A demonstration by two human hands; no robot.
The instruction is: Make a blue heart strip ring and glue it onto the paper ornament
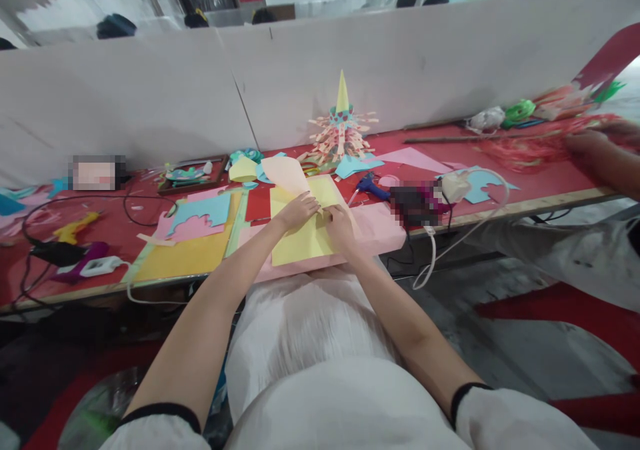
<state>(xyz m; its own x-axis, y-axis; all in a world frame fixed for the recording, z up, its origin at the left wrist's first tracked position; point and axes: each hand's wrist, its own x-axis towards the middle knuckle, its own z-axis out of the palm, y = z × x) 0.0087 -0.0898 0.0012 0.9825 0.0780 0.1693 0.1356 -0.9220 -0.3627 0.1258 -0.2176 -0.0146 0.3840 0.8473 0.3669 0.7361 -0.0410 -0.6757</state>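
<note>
A yellow paper sheet [300, 247] lies in front of me on larger pale pink paper [380, 227]. My left hand [299, 213] is over the sheet's upper part, its fingers closed at the paper. Close beside it, my right hand [340, 229] has curled fingers that pinch the same yellow paper. The fingertips of both hands nearly meet, and what lies between them is partly hidden. A pale peach paper piece [286, 173] curves up just beyond my left hand.
Behind stands a paper cone decoration [342, 97] ringed with small pink pieces. A blue glue gun [373, 187] lies to the right, a yellow glue gun [77, 227] to the left. Cables hang over the table edge. Another person's hand [593, 147] touches red strands at far right.
</note>
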